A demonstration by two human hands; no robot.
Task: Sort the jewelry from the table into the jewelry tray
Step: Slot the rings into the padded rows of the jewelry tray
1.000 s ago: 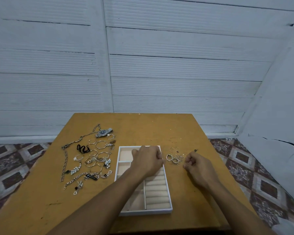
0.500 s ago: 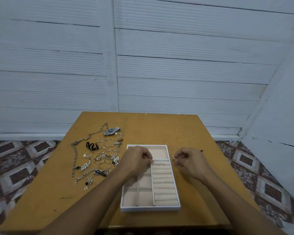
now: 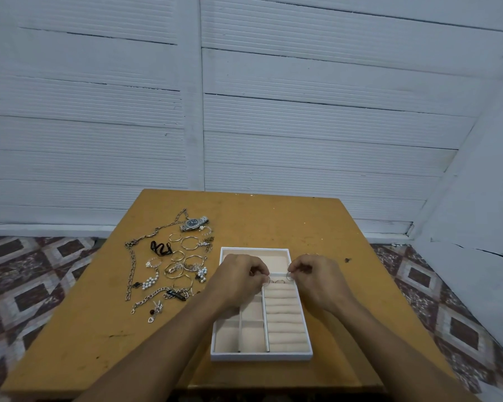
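- The left hand pinches the left ring with curled fingers, right over the top roll of the jewelry tray.
- The right hand pinches the right ring the same way, just beside it.
- The middle ring seems to sit in the slot between them. A bump from either hand could knock it out.
- These rings are thin and smooth. A loose pinch could let 1 slip, roll off the table and get lost.
- A ring pushed in crooked may pop back up.
- The jewelry pile lies on the table, left of the tray, chains touching hoops. They could tangle when lifted.
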